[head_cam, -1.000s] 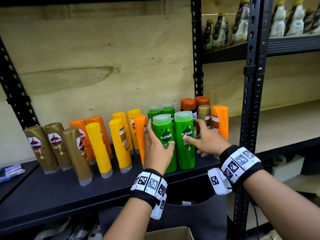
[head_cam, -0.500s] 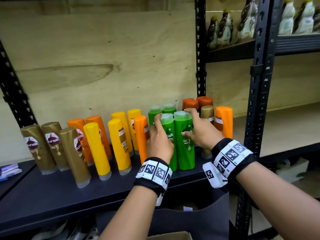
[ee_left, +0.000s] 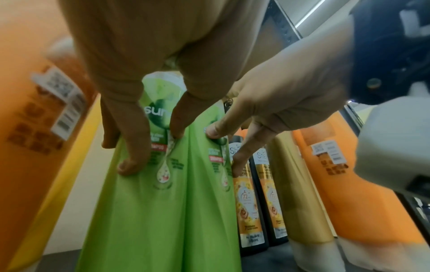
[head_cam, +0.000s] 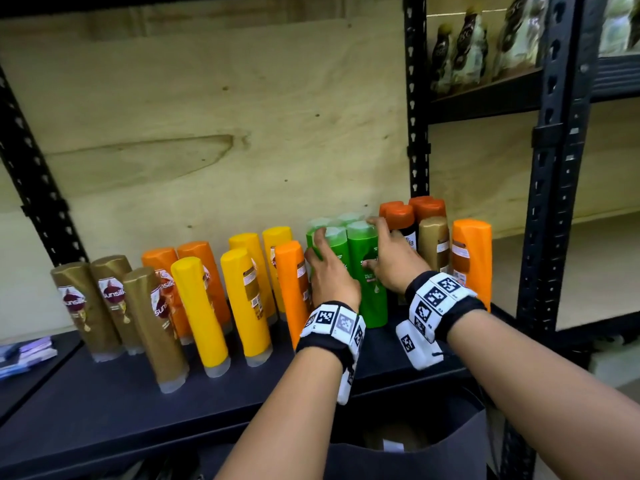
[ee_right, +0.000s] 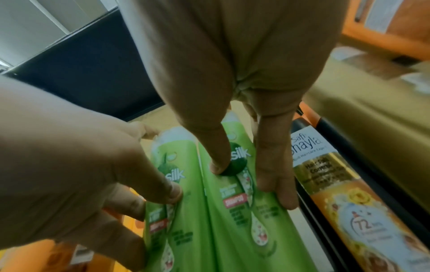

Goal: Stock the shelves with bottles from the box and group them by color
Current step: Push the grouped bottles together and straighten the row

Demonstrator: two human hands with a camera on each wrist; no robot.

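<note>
Two front green bottles (head_cam: 369, 285) stand side by side mid-shelf, with two more green ones close behind. My left hand (head_cam: 325, 258) grips the left green bottle (ee_left: 144, 202), fingers down its left side and thumb on the label. My right hand (head_cam: 384, 258) grips the right green bottle (ee_right: 244, 230), thumb on the label and fingers along its right side. In the left wrist view my left hand (ee_left: 153, 147) and the right hand's thumb nearly meet. The right wrist view shows my right hand (ee_right: 251, 185) on its bottle.
Gold bottles (head_cam: 104, 306), orange bottles (head_cam: 204, 271) and yellow bottles (head_cam: 242, 299) stand to the left on the black shelf (head_cam: 104, 410). One orange bottle (head_cam: 291, 289) touches the greens. Dark orange-capped bottles (head_cam: 401, 220), a gold and an orange bottle (head_cam: 472, 258) crowd the right, by the upright post (head_cam: 550, 202).
Both hands have gone from resting on the fronts of the two green bottles to wrapping round them, and now sit higher, near the caps. The head view has moved closer.
</note>
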